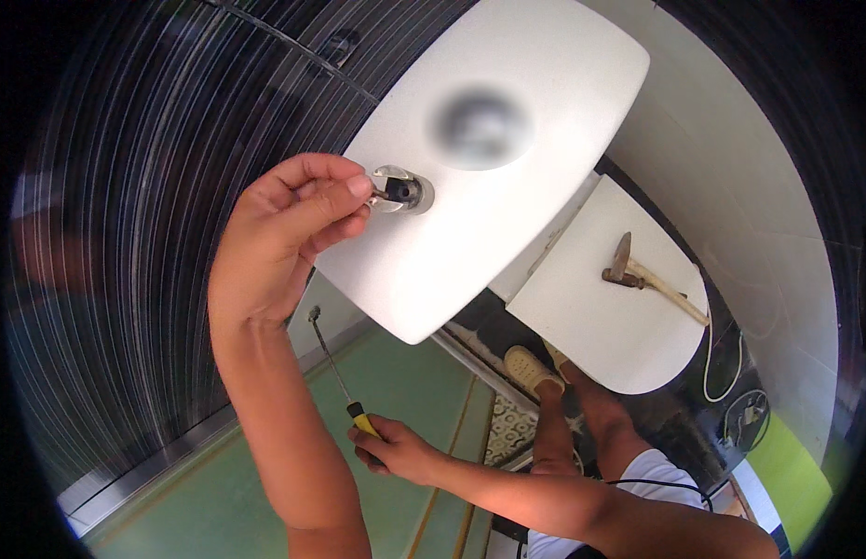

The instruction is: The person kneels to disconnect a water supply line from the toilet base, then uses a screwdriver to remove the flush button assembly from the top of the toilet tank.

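In front of the striped wall, my left hand (307,210) is raised with thumb and fingers pinched together at a small chrome fitting (416,194) with a black inner part. A thin brownish piece shows at the fingertips, too small to name. The fitting appears over the edge of the white toilet tank lid (507,224); whether it rests there or is held up, I cannot tell. Lower down, my right hand (400,450) grips the yellow and black handle of a screwdriver (335,368). Its long shaft points up and away, below my left hand.
A hammer (652,279) with a pale handle lies on the closed toilet seat lid (591,321). Beside the toilet, a white cord (710,377) hangs toward the dark floor. Greenish glass (396,373) stands at lower left, near my feet in cream clogs (531,368).
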`<state>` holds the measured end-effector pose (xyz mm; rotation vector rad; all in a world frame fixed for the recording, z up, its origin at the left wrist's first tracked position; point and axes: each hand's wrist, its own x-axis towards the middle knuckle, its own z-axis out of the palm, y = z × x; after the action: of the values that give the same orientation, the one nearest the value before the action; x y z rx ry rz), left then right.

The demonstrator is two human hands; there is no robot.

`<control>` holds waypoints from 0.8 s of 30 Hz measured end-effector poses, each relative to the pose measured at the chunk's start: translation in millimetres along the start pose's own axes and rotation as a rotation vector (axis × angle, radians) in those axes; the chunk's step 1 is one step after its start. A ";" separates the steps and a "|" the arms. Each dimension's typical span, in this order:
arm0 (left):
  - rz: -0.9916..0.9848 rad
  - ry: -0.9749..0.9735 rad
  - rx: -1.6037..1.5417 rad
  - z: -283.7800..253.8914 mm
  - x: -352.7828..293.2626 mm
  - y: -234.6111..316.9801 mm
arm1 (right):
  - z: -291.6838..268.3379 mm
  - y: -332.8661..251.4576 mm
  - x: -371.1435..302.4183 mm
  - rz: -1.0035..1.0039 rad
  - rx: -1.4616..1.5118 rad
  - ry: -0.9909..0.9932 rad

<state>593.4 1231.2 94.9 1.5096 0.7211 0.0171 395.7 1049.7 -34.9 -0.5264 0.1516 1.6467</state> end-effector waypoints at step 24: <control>-0.035 -0.115 -0.390 -4.2 10.1 -31.6 | -1.2 5.8 4.8 0.062 -0.090 -0.021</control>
<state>586.4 1236.1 62.6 1.1162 0.6109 0.0423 390.1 1052.7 -39.2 -0.5776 0.0788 1.7248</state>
